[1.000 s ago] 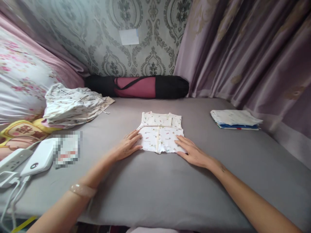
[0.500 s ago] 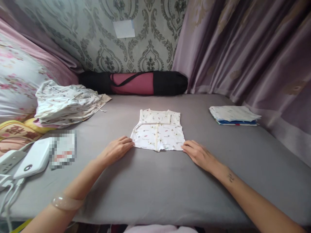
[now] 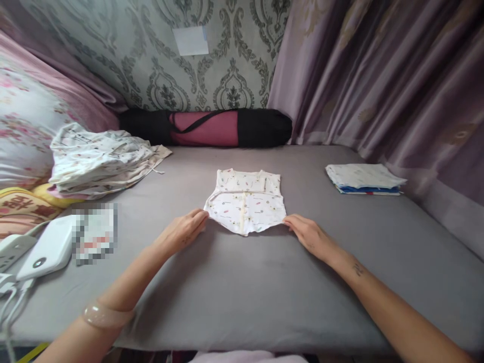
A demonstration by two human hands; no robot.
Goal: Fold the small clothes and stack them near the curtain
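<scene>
A small white printed baby shirt lies partly folded on the grey sheet in front of me, with a cream placket running down its middle. My left hand pinches its near left corner, and my right hand pinches the near right corner. Both corners are lifted a little off the sheet, while the middle of the near edge sags between them. The far part of the shirt rests flat.
On the left lie a heap of printed clothes, a white power bank with cables and a power strip. A folded stack of cloth sits on the right. A long black and maroon bag lies along the wall.
Both hands have gone from resting at the shirt's near corners to pinching and raising them slightly. The near edge has lifted at its ends and now curves down in the middle.
</scene>
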